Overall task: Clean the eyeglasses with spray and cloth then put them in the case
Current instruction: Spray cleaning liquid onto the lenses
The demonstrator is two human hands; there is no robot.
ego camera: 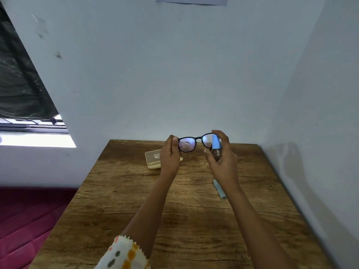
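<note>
Black-framed eyeglasses [197, 138] are held up above the far part of the wooden table [174, 210], lenses facing me. My left hand [170, 154] pinches the left end of the frame. My right hand [223, 158] grips a small spray bottle [216, 145] with a light blue top, held right in front of the right lens, with a finger resting on top of the blue head. A beige eyeglass case [153, 157] lies on the table behind my left hand, partly hidden. A grey-blue cloth [219, 189] lies on the table under my right wrist.
The table stands in a corner, with a pale wall [174, 74] behind it and another along its right edge. A dark red mattress [25, 220] lies left of the table. A window [29, 131] is at the far left.
</note>
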